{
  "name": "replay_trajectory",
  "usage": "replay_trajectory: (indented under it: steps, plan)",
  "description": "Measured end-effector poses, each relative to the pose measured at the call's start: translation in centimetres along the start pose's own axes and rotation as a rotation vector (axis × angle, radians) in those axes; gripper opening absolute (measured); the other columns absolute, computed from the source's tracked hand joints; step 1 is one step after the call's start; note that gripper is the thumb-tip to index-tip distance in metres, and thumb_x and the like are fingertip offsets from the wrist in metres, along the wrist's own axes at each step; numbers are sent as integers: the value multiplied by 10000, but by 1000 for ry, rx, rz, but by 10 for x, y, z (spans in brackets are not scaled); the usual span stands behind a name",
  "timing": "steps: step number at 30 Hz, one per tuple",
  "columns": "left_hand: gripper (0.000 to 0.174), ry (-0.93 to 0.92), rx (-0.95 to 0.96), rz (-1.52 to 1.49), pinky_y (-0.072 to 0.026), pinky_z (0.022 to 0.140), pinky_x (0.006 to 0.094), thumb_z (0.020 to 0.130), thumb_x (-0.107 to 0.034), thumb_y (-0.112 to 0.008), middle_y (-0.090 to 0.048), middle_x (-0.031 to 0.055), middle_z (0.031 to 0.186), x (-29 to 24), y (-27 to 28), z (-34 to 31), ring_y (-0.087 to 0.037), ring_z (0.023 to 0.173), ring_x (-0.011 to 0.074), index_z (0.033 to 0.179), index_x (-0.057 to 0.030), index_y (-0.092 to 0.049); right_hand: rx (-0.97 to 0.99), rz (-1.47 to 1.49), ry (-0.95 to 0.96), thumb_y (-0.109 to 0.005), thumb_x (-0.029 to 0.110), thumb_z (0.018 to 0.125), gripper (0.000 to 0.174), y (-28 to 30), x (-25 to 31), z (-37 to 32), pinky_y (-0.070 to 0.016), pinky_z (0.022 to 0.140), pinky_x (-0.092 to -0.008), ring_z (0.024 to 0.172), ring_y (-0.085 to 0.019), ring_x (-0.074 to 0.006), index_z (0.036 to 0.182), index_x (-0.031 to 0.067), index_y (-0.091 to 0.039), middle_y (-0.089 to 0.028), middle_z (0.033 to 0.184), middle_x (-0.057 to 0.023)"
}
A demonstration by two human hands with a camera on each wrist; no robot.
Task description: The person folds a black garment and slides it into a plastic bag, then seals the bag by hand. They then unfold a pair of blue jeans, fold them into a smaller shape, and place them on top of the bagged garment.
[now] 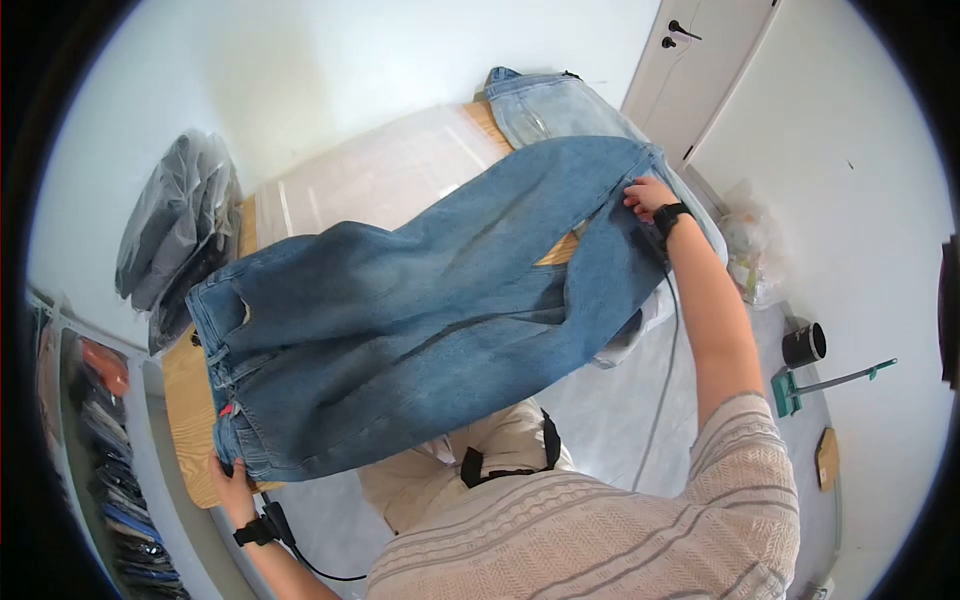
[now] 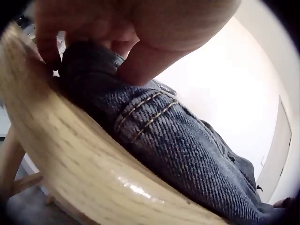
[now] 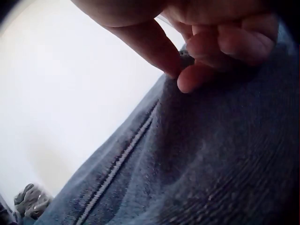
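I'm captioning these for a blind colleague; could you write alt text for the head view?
Blue denim jeans lie spread across a light wooden table, the person's left hand gripping the waistband and right hand at the legs. Paler blue denim lies at the far end.

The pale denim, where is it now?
In the head view, the pale denim lies at the far right of the table, beyond the darker jeans, which partly cover it.
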State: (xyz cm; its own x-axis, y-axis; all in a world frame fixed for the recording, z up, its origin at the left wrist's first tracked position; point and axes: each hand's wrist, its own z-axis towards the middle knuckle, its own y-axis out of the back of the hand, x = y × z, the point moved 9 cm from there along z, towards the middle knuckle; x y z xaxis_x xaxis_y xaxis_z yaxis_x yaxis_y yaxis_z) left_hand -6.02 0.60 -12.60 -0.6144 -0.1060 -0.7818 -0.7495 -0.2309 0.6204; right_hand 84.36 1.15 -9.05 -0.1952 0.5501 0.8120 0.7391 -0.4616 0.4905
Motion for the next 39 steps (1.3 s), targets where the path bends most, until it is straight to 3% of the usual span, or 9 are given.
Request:
replay_trajectory:
  steps: [5, 7, 9, 13, 16, 19, 26, 31, 39]
  plan:
    - [514, 45, -41, -87, -289, 1010, 318, 869, -77, -538, -414, 163, 1314, 15, 4, 0, -401, 1198, 246, 1320, 50, -325, -29, -162, 140, -542, 212, 790, 189, 31, 26, 5, -447, 504, -315, 561, -542, -156, 855, 47, -607, -607, 673, -57]
    - [536, 112, -39, -216, -277, 1013, 315, 869, -70, -537, -408, 151, 1318, 23, 3, 3, -395, 1200, 242, 1338, 36, -301, -73, 539, 352, -505, 204, 787, 210, 74, 61, -9, -462, 613, -335, 604, -547, -207, 656, 60, -581, -603, 682, -101]
    - [515, 96, -55, -249, -277, 1007, 309, 862, -46, -523, -417, 137, 1302, 29, 7, 11, -400, 1190, 228, 1329, 19, -316, 419, 903, 904, -493, 162, 767, 163, 127, 128, -56, -441, 754, -394, 725, -565, -289, 704, 38, -578, -612, 751, -159]
    - [451, 104, 24, -403, -278, 989, 290, 827, 24, -469, -442, 102, 1251, 30, 5, 12, -416, 1153, 186, 1266, -25, -378, 983, 993, 781, -474, 139, 721, 230, 187, 156, -157, -448, 848, -458, 896, -589, -305, 835, -18, -597, -630, 944, -183]
    - [413, 94, -16, -445, -286, 970, 279, 793, 42, -446, -464, 90, 1204, 14, 3, 5, -426, 1125, 176, 1198, -35, -417, 318, 957, 991, -452, 121, 716, 276, 250, 87, -132, -444, 887, -453, 937, -583, -315, 880, -40, -604, -626, 988, -179]
    - [427, 88, -12, -469, -284, 968, 278, 761, 28, -461, -471, 87, 1186, 10, 3, 2, -427, 1116, 180, 1182, -34, -425, -149, 995, 425, -431, 124, 743, 282, 238, -36, -85, -445, 900, -420, 955, -583, -301, 885, -47, -604, -624, 1000, -167]
    - [380, 111, 133, -255, -375, 839, 277, 731, -70, -473, -532, 48, 992, 6, 1, 7, -491, 914, 146, 1108, -32, -496, 158, 373, -24, -496, 267, 821, 290, 179, -259, 8, -425, 736, -319, 805, -564, -169, 866, 9, -619, -629, 860, -79]
    - [416, 228, 172, -184, -376, 813, 271, 749, -91, -478, -540, 40, 971, -4, -2, -3, -482, 877, 136, 1157, -11, -504, -220, -161, -58, -510, 591, 796, 689, 157, -141, -74, -383, 887, -321, 965, -553, -215, 1119, -14, -578, -615, 1064, -110]
    - [405, 142, 187, -248, -339, 908, 276, 762, -55, -470, -539, 89, 1064, 14, 1, 10, -476, 996, 176, 1158, 27, -493, -190, -4, 381, -704, 201, 756, 407, 152, -50, -91, -373, 907, -305, 923, -549, -172, 1059, -54, -607, -621, 992, -97]
